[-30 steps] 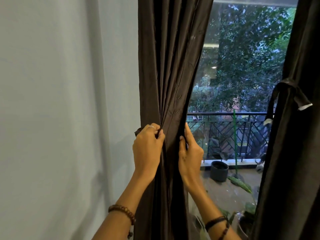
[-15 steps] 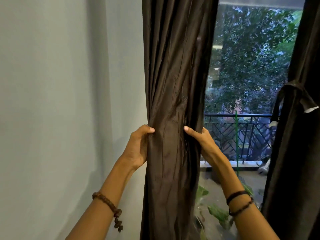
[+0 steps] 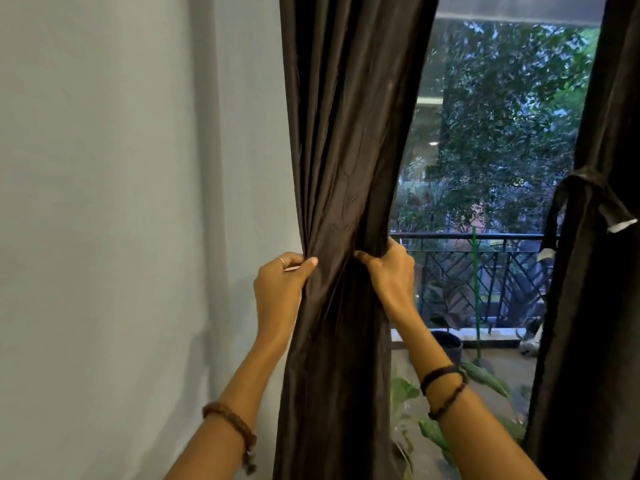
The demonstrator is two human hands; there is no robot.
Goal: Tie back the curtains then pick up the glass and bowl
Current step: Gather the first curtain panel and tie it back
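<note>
The gathered dark brown fabric curtain (image 3: 346,202) at frame centre is gripped from both sides, by the left hand (image 3: 280,292) and the right hand (image 3: 391,275), fingers curled round its folds. At the right edge, a second dark curtain (image 3: 595,306) is seen already tied back.

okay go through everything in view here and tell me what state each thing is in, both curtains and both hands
left curtain: gathered into a bunch at mid-height, no tie around it yet
right curtain: already tied back with a dark tie
left hand: grips the bunch's left side
right hand: grips the bunch's right side
glass and bowl: not in view
</note>
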